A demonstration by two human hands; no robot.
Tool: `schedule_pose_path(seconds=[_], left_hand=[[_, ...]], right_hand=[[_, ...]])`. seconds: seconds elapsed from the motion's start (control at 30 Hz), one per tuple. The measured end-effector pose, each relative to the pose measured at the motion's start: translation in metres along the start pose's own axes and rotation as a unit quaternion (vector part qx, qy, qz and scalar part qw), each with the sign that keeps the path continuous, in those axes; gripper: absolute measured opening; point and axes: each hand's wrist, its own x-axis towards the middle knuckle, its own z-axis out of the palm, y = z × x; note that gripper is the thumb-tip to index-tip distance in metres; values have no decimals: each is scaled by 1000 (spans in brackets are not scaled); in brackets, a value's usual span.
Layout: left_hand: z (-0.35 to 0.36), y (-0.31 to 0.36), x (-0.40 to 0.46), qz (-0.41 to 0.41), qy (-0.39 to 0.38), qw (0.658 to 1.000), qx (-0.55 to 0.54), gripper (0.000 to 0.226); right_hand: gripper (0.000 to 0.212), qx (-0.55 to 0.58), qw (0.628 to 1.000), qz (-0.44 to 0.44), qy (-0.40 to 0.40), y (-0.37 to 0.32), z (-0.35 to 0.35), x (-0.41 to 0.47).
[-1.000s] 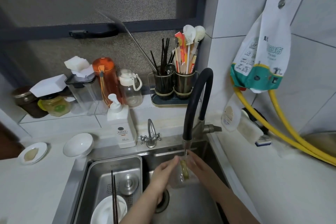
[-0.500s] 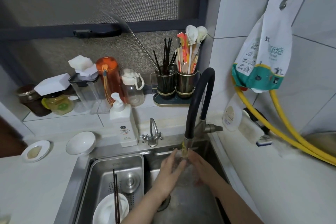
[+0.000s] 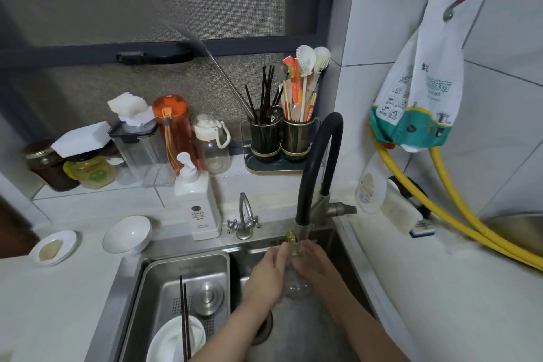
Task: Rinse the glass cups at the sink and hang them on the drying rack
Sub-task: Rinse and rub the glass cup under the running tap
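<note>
**Rinsing a glass under the tap**

I stand at a steel sink [image 3: 132, 282] set in a white counter [image 3: 53, 297], in a small tiled kitchen with a mesh-screened window behind. On the ledge below the window sit jars [image 3: 48, 164], an orange bottle [image 3: 173, 129], a clear bottle [image 3: 211, 144] and two utensil holders [image 3: 279, 138] full of chopsticks and brushes. A soap pump [image 3: 199, 203] stands by a small tap [image 3: 244, 219]. A white bowl [image 3: 127, 233] and a saucer [image 3: 54, 247] rest on the counter to the left. The left basin holds a metal tray [image 3: 164, 276] with a plate [image 3: 173, 341] and chopsticks [image 3: 185, 320] across it. On the right wall a printed bag [image 3: 417, 91] hangs above a yellow hose [image 3: 458, 214].

My left hand [image 3: 269, 276] and right hand [image 3: 316, 269] both grasp a clear glass [image 3: 295, 276] between them, fingers curled around its sides. It is over the right basin, directly beneath the spout of the black faucet [image 3: 320, 161]. Its long axis runs roughly upright, tilted a little, with one end at the spout and the rounded end toward me. I cannot tell which end is the mouth.
</note>
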Motion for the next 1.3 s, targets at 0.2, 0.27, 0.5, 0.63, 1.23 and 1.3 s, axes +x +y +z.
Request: schedule_pose_path(seconds=[0.2, 0.27, 0.5, 0.63, 1.23, 1.3], left_hand=[[-4, -5, -8, 59, 23, 995, 80, 48], [-9, -8, -10, 92, 3, 996, 16, 57], [2, -3, -3, 21, 48, 989, -140, 32], [9, 13, 5, -47, 80, 981, -168, 10], [8, 8, 5, -70, 27, 977, -199, 63], [8, 9, 14, -134, 6, 964, -230, 53]], right_hand=[[17, 59, 994, 48, 82, -18, 11, 11], [21, 72, 992, 79, 62, -25, 11, 13], [22, 77, 993, 75, 48, -11, 19, 21], [32, 102, 992, 35, 64, -6, 14, 8], [15, -29, 999, -11, 7, -27, 14, 25], [30, 25, 1000, 2, -7, -15, 11, 21]])
